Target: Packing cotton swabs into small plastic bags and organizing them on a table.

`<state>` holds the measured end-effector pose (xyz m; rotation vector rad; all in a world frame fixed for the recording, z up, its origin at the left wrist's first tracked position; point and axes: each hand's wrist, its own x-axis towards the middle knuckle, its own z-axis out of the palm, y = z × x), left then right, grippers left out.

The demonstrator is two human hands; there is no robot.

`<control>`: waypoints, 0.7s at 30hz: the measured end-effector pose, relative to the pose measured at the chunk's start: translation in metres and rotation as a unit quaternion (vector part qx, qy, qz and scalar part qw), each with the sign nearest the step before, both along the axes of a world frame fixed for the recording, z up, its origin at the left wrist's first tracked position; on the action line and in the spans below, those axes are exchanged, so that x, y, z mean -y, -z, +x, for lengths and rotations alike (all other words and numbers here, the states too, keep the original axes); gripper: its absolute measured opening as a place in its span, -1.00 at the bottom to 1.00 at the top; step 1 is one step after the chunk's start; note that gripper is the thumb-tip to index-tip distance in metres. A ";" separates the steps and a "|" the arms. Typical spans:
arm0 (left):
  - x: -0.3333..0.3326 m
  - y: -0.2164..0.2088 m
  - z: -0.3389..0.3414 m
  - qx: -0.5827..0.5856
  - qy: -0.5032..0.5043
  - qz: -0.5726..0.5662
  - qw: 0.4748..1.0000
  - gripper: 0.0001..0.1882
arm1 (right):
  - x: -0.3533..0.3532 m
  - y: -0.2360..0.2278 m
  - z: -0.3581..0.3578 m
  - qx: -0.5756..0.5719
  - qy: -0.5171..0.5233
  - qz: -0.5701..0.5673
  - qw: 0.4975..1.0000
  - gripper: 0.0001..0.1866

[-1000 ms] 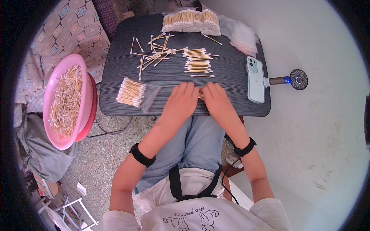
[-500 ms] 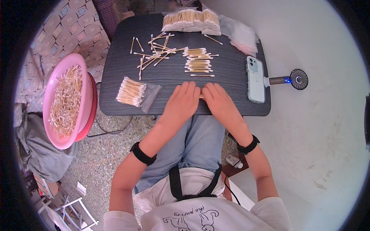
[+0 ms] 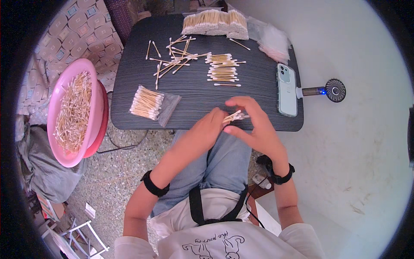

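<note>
Both hands have shifted since half a second ago: the right hand point(image 3: 261, 131) has turned and opened out, and the left hand point(image 3: 209, 125) has come a little nearer the person, so that a small bundle of cotton swabs point(image 3: 234, 117) now shows between them. From where I stand, taking twelve o'clock as the far side of the table point(image 3: 258, 80), that bundle sits at the near edge, around six. Its sticks poke out from the left hand toward the right, and the left fingers look closed about the hidden ends, though their tips are out of sight. Thumb and fingers of the right hand stand wide apart around the white ends; whether they touch, I can't tell.

Going out from the bundle, a neat row of swabs point(image 3: 223, 74) lies just short of twelve, a phone point(image 3: 286, 93) at two, and a bagged stack of swabs point(image 3: 147, 103) a bit past nine.

I'd expect the bundle to weigh next to nothing, with thin, stiffish sticks that roll and slide against each other and could snap if bent. Best to pinch it mid-stick, all round, sparing the soft cotton tips.
</note>
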<state>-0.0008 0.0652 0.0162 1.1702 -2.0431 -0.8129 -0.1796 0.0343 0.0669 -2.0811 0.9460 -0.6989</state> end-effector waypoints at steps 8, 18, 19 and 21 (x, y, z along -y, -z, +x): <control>-0.014 -0.003 -0.011 -0.077 0.081 0.213 0.971 -0.70 | 0.000 0.002 0.014 0.102 -0.067 0.049 0.991 -0.52; -0.022 -0.005 -0.006 -0.105 0.108 0.114 0.982 -0.72 | -0.011 0.009 0.016 0.094 -0.006 0.112 0.989 -0.70; -0.019 -0.011 -0.005 -0.127 0.095 0.211 0.964 -0.68 | -0.011 0.008 0.013 0.094 -0.007 0.112 0.989 -0.70; -0.018 -0.011 -0.003 -0.147 0.080 0.307 0.937 -0.64 | -0.012 0.005 0.009 0.083 0.071 0.038 0.993 -0.75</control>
